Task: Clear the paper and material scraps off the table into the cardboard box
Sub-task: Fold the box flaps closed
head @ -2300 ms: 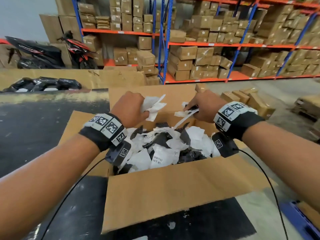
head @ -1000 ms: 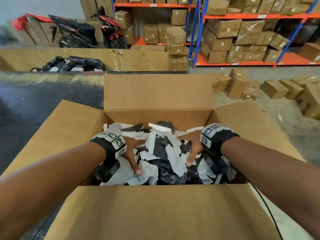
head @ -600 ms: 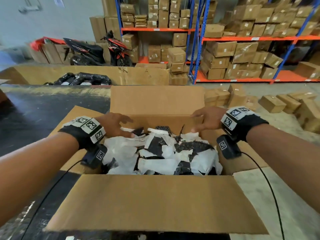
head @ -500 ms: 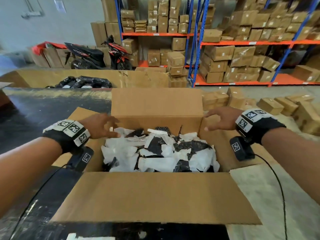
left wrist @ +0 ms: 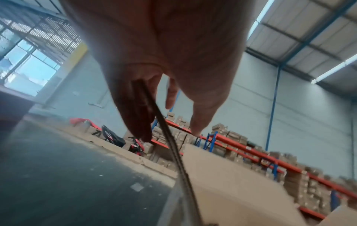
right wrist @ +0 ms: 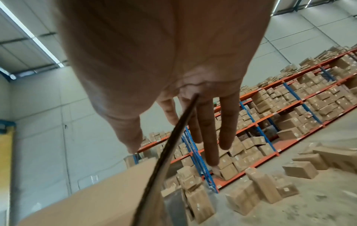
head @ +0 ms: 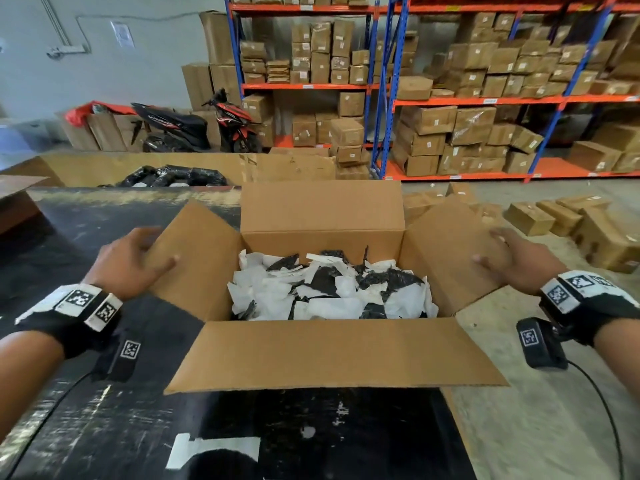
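**Both hands on the side flaps of the filled box**

Your left hand (head: 130, 259) grips the left flap (head: 197, 258) of the cardboard box (head: 322, 351): the thumb lies on the flap's inner face and the fingers pass behind its outer edge, so the flap stands raised and tilted. The left wrist view shows the flap edge-on between thumb and fingers (left wrist: 135, 110). Your right hand (head: 519, 261) holds the right flap (head: 446, 258) the same way, thumb on the inner face, fingers stretched along the far side; in the right wrist view the flap's edge runs between thumb and straight fingers (right wrist: 210, 133).

The box sits at the right edge of the black table (head: 114, 427), its far flap upright and its near flap folded out flat toward you. The white paper and black material scraps (head: 329, 289) lie inside, heaped close to the rim. A white label (head: 211, 448) lies on the table near you, in front of the box. Beyond stand shelves of cartons (head: 467, 84) and a parked scooter (head: 194, 126).
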The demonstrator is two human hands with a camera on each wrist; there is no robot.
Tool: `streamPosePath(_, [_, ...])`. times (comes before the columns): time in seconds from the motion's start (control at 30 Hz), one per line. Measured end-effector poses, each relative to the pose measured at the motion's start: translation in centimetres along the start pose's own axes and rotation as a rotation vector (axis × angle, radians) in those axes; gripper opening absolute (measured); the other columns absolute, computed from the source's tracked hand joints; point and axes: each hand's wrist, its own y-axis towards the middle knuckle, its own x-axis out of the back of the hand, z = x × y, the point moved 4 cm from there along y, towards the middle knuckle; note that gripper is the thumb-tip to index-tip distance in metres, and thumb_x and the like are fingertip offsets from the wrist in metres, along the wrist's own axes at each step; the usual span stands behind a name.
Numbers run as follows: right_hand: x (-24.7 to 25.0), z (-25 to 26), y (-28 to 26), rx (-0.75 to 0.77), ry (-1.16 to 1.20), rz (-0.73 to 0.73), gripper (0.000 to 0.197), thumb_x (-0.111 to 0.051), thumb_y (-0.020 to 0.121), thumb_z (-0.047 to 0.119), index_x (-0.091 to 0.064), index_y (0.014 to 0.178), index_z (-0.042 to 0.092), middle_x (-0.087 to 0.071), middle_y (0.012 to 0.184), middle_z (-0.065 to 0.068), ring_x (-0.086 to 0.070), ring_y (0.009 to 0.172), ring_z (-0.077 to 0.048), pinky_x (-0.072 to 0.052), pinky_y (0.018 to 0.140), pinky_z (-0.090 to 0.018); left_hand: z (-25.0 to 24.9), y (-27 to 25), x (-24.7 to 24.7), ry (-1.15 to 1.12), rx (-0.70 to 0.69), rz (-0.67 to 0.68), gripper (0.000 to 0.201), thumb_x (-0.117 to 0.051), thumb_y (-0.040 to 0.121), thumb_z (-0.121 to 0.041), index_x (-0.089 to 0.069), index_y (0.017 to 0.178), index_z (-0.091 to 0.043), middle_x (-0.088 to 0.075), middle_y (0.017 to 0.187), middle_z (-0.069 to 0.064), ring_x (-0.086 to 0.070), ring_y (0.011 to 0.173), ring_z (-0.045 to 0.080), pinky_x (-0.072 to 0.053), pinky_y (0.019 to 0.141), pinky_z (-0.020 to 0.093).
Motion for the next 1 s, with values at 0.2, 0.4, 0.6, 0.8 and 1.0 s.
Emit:
streamPosePath(0.2, [0.0,6.4,-3.9,0.259,0.544,0.146,0.052,-0.043,0.093,0.047,-0.037,0.145,0.050,-0.050,0.145,0.006,-0.051,0.130,-0.023,-0.036,0.111,-0.050,-4.9,-3.5,-2.1,-0.706,-0.155,0.324,0.034,-0.033,0.107,-0.038,-0.056,0.130,-0.045,-0.068,0.125,-0.005,-0.068,0.109,0.013,-0.051,0.102,0.048])
streamPosePath(0.4, [-6.5,3.6,-4.7,0.384,-0.186,0.493,0.096,-0.047,0.078,-0.001,-0.026,0.127,0.079,-0.024,0.158,0.025,-0.039,0.140,-0.019,-0.039,0.111,-0.045,-0.1,-7.2,-9.0,-0.069,-0.563,0.561,0.085,-0.061,0.087,0.005,-0.045,0.138,-0.061,-0.042,0.153,-0.024,-0.039,0.143,0.001,-0.035,0.119,0.040])
streamPosePath(0.6, [-8.7,1.8,-6.0,0.533,-0.138,0.470,0.103,-0.069,0.085,0.001,-0.014,0.146,0.062,-0.005,0.157,0.032,-0.023,0.141,-0.005,-0.029,0.109,-0.029,-0.4,-8.3,-9.1,-0.105,-0.672,0.462,0.065,-0.057,0.084,-0.049,-0.046,0.147,-0.038,-0.042,0.155,-0.017,-0.032,0.147,0.002,-0.029,0.122,0.036])
streamPosePath(0.8, [-8.0,2.7,-7.3,0.145,0.502,0.362,0.044,-0.065,0.074,0.062,-0.063,0.109,0.036,-0.061,0.124,0.012,-0.057,0.114,-0.013,-0.037,0.105,-0.032,-0.4,-8.1,-7.9,-0.381,-0.278,0.324,0.054,-0.052,0.070,-0.089,-0.070,0.103,-0.050,-0.072,0.112,-0.021,-0.065,0.109,-0.004,-0.049,0.098,0.023])
streamPosePath(1.0, [-8.2,3.1,-5.2,0.119,0.481,0.071,0.078,-0.059,0.059,0.090,-0.064,0.119,0.040,-0.068,0.113,0.014,-0.068,0.092,-0.010,-0.054,0.088,-0.042,-1.1,-6.1,-7.6,-0.379,-0.008,0.158,0.068,-0.053,0.077,-0.082,-0.067,0.075,-0.016,-0.067,0.067,-0.014,-0.063,0.064,0.006,-0.049,0.065,0.028])
